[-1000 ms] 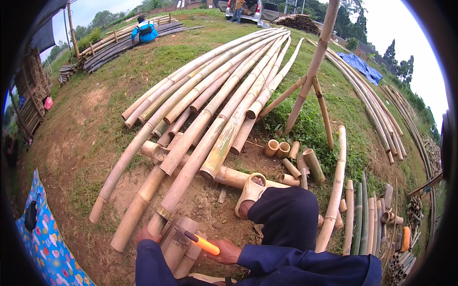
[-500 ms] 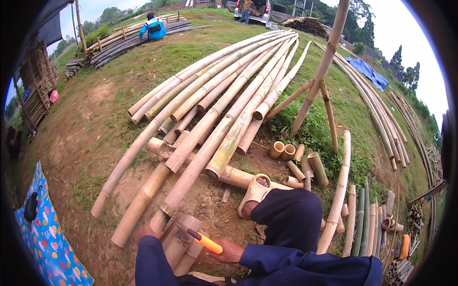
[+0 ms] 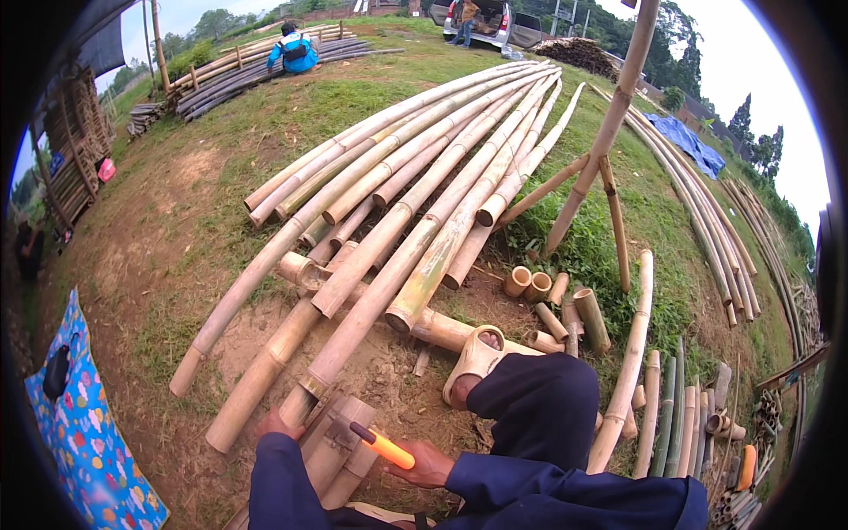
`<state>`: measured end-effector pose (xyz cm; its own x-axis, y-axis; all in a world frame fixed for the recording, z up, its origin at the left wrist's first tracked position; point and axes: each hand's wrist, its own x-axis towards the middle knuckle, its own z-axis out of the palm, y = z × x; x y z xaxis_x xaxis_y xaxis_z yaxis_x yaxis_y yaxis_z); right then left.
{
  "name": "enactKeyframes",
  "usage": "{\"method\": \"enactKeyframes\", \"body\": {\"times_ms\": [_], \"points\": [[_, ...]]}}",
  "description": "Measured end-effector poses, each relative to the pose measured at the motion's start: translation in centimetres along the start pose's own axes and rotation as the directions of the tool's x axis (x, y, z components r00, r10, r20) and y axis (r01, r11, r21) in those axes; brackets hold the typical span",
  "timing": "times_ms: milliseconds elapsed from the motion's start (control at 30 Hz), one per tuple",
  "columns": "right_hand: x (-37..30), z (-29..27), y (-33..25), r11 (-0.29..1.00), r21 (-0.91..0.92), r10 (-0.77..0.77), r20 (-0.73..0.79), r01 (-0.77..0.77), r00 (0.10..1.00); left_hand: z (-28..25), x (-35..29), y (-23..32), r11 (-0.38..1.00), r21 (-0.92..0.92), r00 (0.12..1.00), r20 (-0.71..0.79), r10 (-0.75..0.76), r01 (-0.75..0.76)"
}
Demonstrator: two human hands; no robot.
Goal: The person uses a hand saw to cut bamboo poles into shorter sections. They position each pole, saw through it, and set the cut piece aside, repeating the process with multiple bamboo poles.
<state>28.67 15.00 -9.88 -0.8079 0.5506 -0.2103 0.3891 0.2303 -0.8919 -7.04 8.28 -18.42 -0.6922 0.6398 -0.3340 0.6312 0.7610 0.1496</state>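
Observation:
My left hand (image 3: 279, 424) is closed around the near end of a long bamboo pole (image 3: 340, 346), beside a darker, scraped-looking stretch below its joint. My right hand (image 3: 427, 465) grips an orange-handled tool (image 3: 389, 449) with a dark collar. The collar points left toward the pole; whatever blade extends beyond it is hard to make out. Under and beside the tool lie short, thick bamboo pieces (image 3: 346, 439) between my hands. My sandalled foot (image 3: 475, 362) rests by a bamboo crosspiece (image 3: 439, 329) that lies beneath the poles.
Many long bamboo poles (image 3: 424, 177) fan out ahead over the grass. Cut bamboo tubes (image 3: 590, 318) lie right of my foot, near a slanted bamboo post (image 3: 609, 128). A blue patterned cloth (image 3: 84, 424) is at left. Farther off, a person in blue (image 3: 296, 53) crouches by stacked poles.
The whole view has shifted slightly, so the scene sits a little lower. Both hands keep their grips, and the tool stays near the pole's end with only a small movement.

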Motion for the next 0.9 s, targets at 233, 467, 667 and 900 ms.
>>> {"method": "enactKeyframes", "body": {"times_ms": [233,467,667,900], "points": [[0.0,0.1,-0.1,1.0,-0.01,-0.012,-0.001,0.012,1.0,0.6,0.3,-0.6,1.0,-0.009,0.999,-0.049,0.014,-0.015],[-0.2,-0.3,-0.7,0.999,-0.016,0.034,0.022,-0.033,0.999,0.4,0.1,-0.2,1.0,-0.005,0.999,-0.046,0.004,-0.004],[-0.3,0.1,0.1,1.0,-0.008,-0.019,-0.014,0.019,1.0,-0.3,-0.4,0.2,1.0,-0.019,0.999,-0.045,0.012,-0.013],[-0.2,-0.1,0.0,1.0,-0.016,0.017,0.025,-0.016,1.0,-0.6,-0.7,0.6,1.0,-0.023,0.998,-0.061,0.002,-0.004]]}}
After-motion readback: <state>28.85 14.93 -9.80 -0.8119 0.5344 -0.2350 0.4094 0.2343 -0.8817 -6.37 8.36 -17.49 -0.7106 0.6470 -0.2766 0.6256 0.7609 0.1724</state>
